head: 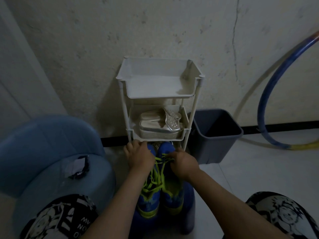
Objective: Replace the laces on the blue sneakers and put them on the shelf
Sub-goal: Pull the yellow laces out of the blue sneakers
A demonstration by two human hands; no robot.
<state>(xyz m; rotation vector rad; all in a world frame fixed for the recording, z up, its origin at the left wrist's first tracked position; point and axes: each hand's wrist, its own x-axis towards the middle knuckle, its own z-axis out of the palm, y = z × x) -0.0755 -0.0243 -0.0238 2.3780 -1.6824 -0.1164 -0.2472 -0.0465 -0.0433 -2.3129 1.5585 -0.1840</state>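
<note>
Two blue sneakers with yellow-green laces lie side by side, toes pointing at the bottom tier of a white three-tier shelf. My left hand grips the toe end of the left sneaker. My right hand is curled over the right sneaker's laces near its toe, pinching them. The sneakers rest on a blue stool between my knees, heels toward me.
The middle tier holds a pair of silver sandals; the top tier holds nothing. A dark bin stands right of the shelf. A blue hoop leans on the wall. A blue chair with a small dark object sits left.
</note>
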